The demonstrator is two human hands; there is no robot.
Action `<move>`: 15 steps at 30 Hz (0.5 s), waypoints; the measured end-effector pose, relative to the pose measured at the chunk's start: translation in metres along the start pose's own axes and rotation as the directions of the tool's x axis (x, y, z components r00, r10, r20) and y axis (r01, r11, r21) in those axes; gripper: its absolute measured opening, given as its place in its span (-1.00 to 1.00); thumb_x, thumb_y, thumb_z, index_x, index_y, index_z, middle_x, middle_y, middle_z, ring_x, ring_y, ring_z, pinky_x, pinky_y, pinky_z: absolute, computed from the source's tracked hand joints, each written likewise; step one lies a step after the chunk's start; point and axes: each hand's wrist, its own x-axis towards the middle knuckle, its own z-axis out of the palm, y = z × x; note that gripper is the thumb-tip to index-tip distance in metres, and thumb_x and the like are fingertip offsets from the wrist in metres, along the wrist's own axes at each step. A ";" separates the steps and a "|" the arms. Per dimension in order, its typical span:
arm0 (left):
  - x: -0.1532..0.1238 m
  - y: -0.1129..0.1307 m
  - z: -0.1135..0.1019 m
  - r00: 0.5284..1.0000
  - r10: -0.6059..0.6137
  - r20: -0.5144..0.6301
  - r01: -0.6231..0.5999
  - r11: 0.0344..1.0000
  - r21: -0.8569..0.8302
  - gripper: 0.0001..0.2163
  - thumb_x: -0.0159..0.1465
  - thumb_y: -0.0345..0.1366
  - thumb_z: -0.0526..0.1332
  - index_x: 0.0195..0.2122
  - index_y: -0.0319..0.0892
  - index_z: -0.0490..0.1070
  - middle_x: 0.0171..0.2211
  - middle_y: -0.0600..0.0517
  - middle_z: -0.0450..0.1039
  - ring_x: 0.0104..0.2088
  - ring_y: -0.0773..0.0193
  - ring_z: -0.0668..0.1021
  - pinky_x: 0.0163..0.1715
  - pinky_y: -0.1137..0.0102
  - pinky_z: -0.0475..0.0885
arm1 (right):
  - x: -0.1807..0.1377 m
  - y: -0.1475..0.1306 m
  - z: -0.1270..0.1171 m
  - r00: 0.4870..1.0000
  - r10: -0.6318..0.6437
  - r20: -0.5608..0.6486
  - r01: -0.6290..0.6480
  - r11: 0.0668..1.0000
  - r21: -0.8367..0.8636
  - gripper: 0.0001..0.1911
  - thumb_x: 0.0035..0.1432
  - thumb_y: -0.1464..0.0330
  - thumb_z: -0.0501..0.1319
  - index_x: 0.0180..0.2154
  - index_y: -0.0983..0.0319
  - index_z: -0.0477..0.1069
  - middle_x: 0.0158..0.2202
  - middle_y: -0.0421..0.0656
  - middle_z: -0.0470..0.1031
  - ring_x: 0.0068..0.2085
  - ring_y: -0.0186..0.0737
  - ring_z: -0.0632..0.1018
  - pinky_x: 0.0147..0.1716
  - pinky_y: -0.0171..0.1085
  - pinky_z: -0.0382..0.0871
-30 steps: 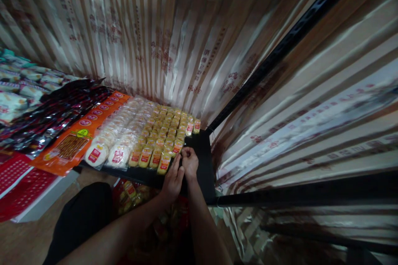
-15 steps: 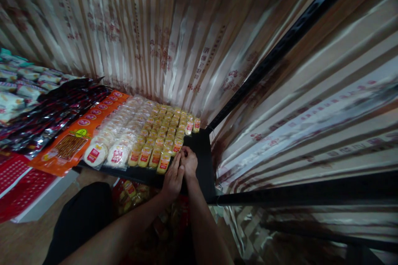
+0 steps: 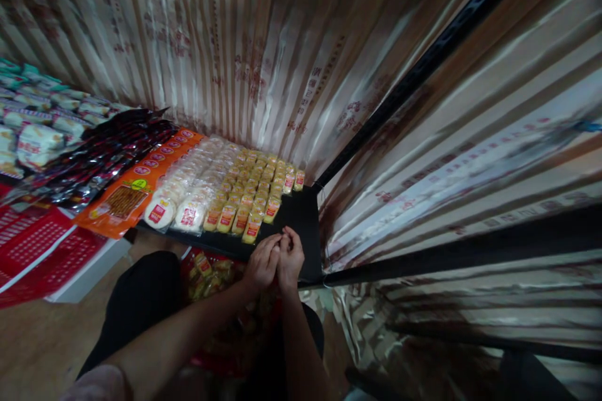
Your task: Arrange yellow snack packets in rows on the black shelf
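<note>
On the black shelf (image 3: pixel 301 225), rows of yellow snack packs (image 3: pixel 256 191) reach the front edge, where the left hand (image 3: pixel 261 262) and right hand (image 3: pixel 290 257) meet, fingers curled, grip hidden; a nudge could topple the front packs.

orange packets (image 3: pixel 123 199), dark packets (image 3: pixel 106 150), red baskets (image 3: pixel 35 244).
</note>
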 end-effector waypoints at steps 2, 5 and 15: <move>-0.019 0.008 -0.010 0.999 -0.031 0.030 0.031 0.999 0.014 -0.64 0.32 -0.28 -0.14 -0.03 -0.21 0.36 -0.06 -0.12 0.43 0.00 0.21 0.43 0.09 0.23 0.31 | -0.025 0.000 -0.005 1.000 0.019 -0.001 -0.019 0.999 0.033 -0.58 0.15 0.15 -0.01 -0.10 0.28 0.35 -0.18 -0.02 0.52 -0.20 -0.22 0.54 -0.22 -0.31 0.39; -0.055 0.007 -0.026 0.989 -0.107 0.102 0.103 0.994 0.043 -0.68 0.29 -0.32 -0.10 -0.09 -0.17 0.39 -0.12 -0.08 0.43 -0.06 0.23 0.45 0.02 0.28 0.34 | -0.062 0.008 -0.009 0.998 0.003 0.058 -0.002 1.000 -0.013 -0.59 0.17 0.14 -0.04 -0.16 0.27 0.38 -0.30 -0.06 0.54 -0.28 -0.22 0.54 -0.25 -0.30 0.40; -0.127 -0.064 -0.072 0.700 -0.581 0.415 0.243 0.741 0.626 -0.69 0.02 -0.41 0.17 -0.17 -0.22 0.45 -0.08 -0.19 0.45 0.02 -0.02 0.42 0.08 0.18 0.20 | -0.135 0.071 0.025 0.608 0.299 0.736 0.323 0.753 -0.573 -0.65 0.15 0.40 0.04 -0.04 0.19 0.42 -0.06 -0.01 0.51 -0.06 -0.12 0.53 -0.08 -0.21 0.36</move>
